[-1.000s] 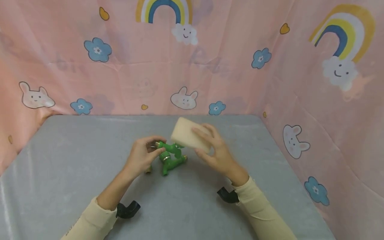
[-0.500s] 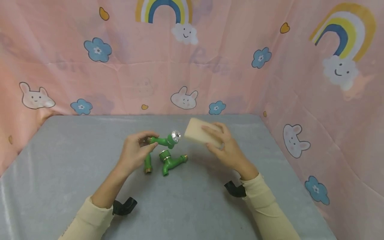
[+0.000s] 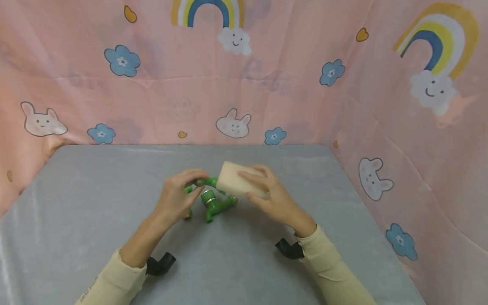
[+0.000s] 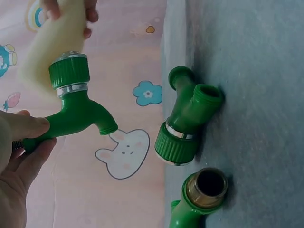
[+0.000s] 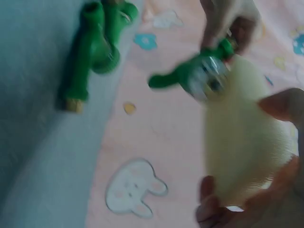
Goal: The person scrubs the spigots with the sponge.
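Note:
My left hand (image 3: 177, 195) pinches a green faucet (image 4: 78, 111) by its threaded inlet end, holding it above the table. Its ribbed green knob has a silvery cap, and the spout points downward. A cream sponge (image 3: 233, 180) is gripped between the thumb and fingers of my right hand (image 3: 277, 199). The sponge is up at the faucet's knob end and covers much of it in the head view; whether they touch I cannot tell. Below, a second green faucet (image 3: 217, 207) lies on the table. Beside it lies a third green faucet (image 4: 190, 213), partly hidden behind my left hand in the head view.
A grey cloth-covered table (image 3: 236, 262) spreads under both hands. Pink printed curtains (image 3: 160, 97) rise along its back and sides. A black curved piece (image 3: 162, 264) sticks out at the left cuff, and a similar black piece (image 3: 288, 249) at the right cuff.
Half a second ago sponge and faucet were apart, with the knob in full view. Since then the right hand has moved the sponge left, and the faucet has shifted slightly right.

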Tool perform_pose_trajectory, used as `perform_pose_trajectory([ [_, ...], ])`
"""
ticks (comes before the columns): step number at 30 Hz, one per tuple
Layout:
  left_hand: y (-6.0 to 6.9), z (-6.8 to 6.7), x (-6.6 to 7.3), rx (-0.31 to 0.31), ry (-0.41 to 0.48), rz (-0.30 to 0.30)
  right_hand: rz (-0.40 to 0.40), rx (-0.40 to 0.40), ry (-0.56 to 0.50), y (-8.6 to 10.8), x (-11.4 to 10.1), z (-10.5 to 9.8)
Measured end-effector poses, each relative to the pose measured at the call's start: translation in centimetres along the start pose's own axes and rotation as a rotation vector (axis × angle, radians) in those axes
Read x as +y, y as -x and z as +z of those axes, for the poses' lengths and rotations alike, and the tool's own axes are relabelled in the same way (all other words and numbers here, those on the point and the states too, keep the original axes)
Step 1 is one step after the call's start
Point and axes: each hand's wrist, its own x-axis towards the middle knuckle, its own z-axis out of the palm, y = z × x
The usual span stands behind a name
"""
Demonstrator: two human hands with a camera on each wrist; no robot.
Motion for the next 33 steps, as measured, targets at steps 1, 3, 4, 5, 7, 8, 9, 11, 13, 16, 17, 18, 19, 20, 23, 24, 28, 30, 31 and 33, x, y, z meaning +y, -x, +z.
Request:
perform_pose_trajectory([
  [1,0.0,0.0,-0.1,0.005,-0.013,0.018,0.019,-0.017,0.008,0.1,0.1,-0.5],
  [3,0.1,0.0,-0.2,0.007,-0.023,0.046,0.053,-0.052,0.023,0.4,0.3,-1.4],
  [4,0.2,0.0,-0.2,0.005,-0.028,0.057,0.066,-0.064,0.026,0.5,0.5,-1.7],
  [5,0.2,0.0,-0.3,0.002,-0.031,0.067,0.077,-0.07,0.024,0.6,0.6,-2.0],
  [7,0.3,0.2,-0.4,0.002,-0.035,0.088,0.09,-0.061,0.017,0.7,0.7,-2.3],
  [8,0.3,0.3,-0.3,0.003,-0.033,0.103,0.085,-0.05,0.013,0.7,0.7,-2.3],
  [9,0.3,0.4,-0.3,0.007,-0.029,0.121,0.084,-0.044,0.011,0.6,0.7,-2.1],
  [11,0.3,0.6,-0.3,0.013,-0.027,0.164,0.078,-0.049,-0.002,0.4,0.5,-1.5],
  [13,0.3,0.8,-0.3,0.018,-0.024,0.211,0.072,-0.075,-0.006,0.2,0.4,-0.7],
  [16,0.2,0.9,-0.3,0.028,-0.013,0.244,0.085,-0.129,-0.018,-0.1,0.3,0.0],
  [17,0.2,0.8,-0.3,0.031,-0.002,0.242,0.099,-0.141,-0.018,-0.1,0.4,-0.1],
  [18,0.1,0.7,-0.3,0.037,0.007,0.234,0.113,-0.149,-0.013,0.0,0.4,-0.4],
  [19,0.1,0.5,-0.3,0.041,0.018,0.224,0.13,-0.153,-0.006,0.0,0.5,-0.7],
  [20,0.0,0.3,-0.3,0.043,0.029,0.21,0.137,-0.158,0.002,0.1,0.6,-1.1],
  [23,-0.1,-0.2,-0.3,0.047,0.059,0.175,0.162,-0.152,0.024,0.3,0.8,-2.4],
  [24,-0.1,-0.3,-0.3,0.047,0.066,0.167,0.158,-0.143,0.028,0.3,1.0,-2.7],
  [28,-0.1,-0.2,-0.2,0.046,0.099,0.167,0.122,-0.051,0.025,0.1,1.1,-2.7],
  [30,-0.1,0.1,-0.2,0.043,0.107,0.19,0.084,0.009,0.042,-0.1,0.9,-2.0],
  [31,-0.1,0.2,0.0,0.04,0.114,0.201,0.074,0.033,0.057,-0.2,0.8,-1.5],
  [33,0.0,0.5,0.1,0.036,0.123,0.227,0.05,0.069,0.112,-0.4,0.6,-0.6],
])
